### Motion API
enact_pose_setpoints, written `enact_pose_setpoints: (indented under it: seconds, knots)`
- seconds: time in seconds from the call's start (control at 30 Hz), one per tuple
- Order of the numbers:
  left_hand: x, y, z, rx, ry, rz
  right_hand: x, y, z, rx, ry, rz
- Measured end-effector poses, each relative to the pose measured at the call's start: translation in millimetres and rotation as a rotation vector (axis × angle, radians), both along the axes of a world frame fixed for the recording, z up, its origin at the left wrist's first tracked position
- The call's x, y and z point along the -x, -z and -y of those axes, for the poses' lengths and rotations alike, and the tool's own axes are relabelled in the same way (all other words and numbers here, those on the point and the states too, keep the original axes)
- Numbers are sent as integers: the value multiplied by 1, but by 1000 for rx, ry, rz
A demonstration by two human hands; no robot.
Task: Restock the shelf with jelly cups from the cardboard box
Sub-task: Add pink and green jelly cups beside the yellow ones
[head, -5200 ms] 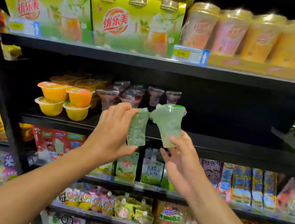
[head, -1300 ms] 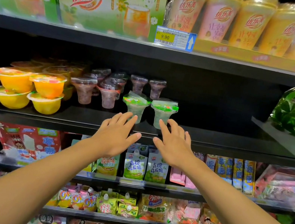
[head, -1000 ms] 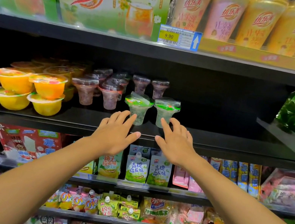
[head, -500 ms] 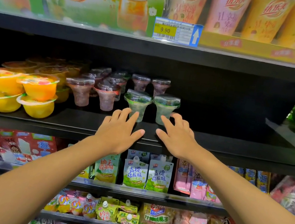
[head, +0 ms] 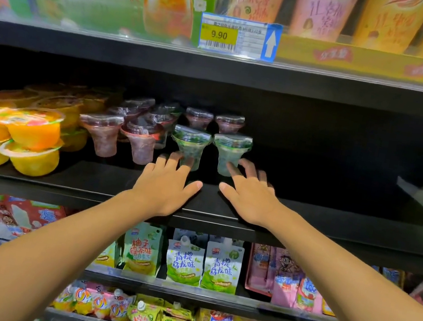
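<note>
Nearest the camera, both bare forearms reach up and forward over the front lip of the black shelf [head: 334, 227]. The left hand [head: 164, 190] lies flat with its fingers [head: 173, 160] spread, gripping nothing, the tips at the foot of the left green jelly cup [head: 190, 146]. The right hand [head: 250, 195] is likewise spread and empty, its fingers [head: 246, 166] at the foot of the right green jelly cup [head: 230, 153]; whether the tips truly touch the cups cannot be told. Both green cups stand upright side by side on the shelf, just beyond the hands.

To the left stand purple jelly cups [head: 122, 133], and two more purple cups [head: 213, 121] sit directly behind the green pair. Far left are stacked yellow fruit cups [head: 8, 135]. The cardboard box is not in view.

The green cups narrow toward the base and look top-heavy, so a nudge low down with flat fingertips could tip one backward into the purple cups behind, or sideways into its neighbour. Pushing unevenly could also skew the pair out of line.
</note>
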State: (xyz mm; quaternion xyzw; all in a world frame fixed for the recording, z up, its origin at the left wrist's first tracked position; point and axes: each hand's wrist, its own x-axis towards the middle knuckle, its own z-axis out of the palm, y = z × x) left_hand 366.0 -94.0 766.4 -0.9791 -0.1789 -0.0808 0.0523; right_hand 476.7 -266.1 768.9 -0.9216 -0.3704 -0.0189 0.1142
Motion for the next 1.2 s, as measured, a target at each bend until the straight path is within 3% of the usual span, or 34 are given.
enact_pose_setpoints:
  seconds: [0.43, 1.2]
  knots:
    - [-48, 3, -23, 209, -24, 39, -49, 1, -22, 0, -25, -45]
    - [-58, -1, -32, 240, -17, 37, -60, 0, -33, 56, -29, -24]
